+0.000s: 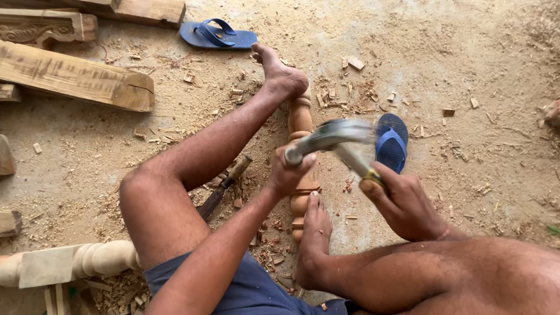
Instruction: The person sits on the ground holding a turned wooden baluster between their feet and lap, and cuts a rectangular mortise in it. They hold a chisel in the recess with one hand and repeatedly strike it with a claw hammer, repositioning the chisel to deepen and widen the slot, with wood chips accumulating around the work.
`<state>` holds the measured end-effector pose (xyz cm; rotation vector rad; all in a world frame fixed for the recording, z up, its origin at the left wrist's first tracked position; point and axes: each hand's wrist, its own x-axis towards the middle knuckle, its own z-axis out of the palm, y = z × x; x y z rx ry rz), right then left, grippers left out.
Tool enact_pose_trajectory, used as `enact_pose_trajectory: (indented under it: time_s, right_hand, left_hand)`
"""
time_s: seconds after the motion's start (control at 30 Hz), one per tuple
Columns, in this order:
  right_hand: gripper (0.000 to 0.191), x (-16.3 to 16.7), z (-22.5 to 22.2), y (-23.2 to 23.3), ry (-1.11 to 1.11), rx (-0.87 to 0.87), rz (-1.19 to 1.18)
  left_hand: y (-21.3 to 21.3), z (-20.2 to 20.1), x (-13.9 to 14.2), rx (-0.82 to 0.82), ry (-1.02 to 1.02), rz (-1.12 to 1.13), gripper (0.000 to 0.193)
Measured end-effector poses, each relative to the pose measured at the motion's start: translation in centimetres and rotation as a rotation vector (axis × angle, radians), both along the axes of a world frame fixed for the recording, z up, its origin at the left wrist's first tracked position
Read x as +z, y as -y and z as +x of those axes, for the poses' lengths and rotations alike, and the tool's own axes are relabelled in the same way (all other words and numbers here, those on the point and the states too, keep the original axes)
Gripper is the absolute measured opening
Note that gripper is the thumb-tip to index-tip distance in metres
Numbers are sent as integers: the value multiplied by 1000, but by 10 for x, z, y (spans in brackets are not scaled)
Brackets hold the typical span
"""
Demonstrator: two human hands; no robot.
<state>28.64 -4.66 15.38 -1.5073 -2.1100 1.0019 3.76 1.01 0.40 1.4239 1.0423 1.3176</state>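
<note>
Underfoot, pale turned post [301, 119] — ringed, bulbous — pinned among chips.

Turned post [300, 119] between both feet on the ground — spare chisel [224, 188] left, sandal [391, 142] right, beam [73, 76] far left.

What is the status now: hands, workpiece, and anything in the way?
Right hand grips hammer, blurred mid-swing. Left hand holds chisel on turned wooden post. Both feet pin post. Spare chisel lies alongside, clear.
</note>
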Motion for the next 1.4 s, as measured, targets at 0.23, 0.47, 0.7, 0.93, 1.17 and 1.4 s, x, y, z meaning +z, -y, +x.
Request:
enact_pose_trajectory:
  time_s: [0.23, 0.47, 0.7, 0.93, 1.17, 1.4]
  right_hand:
    - [36, -130, -13, -19, -733, -364, 148]
    - [42, -216, -20, -38, -663, -633, 214]
    - [19, -205, -13, -34, -749, -707, 178]
    - [36, -202, 2, -29, -932, -748, 130]
    - [37, -210, 4, -26, -869, -700, 133]
    - [21, -205, -2, -27, -795, -739, 102]
  left_hand:
    - [43, 15, 5, -82, -412, 266, 21]
    - [60, 18, -9, -518, -407, 712, 12]
    - [-72, 26, 29, 36, -324, 692, 25]
    - [-57, 9, 20, 153, 201, 24, 17]
    - [-73, -1, -6, 100, 328, -98, 19]
    - [-91, 3, 2, 221, 109, 67, 15]
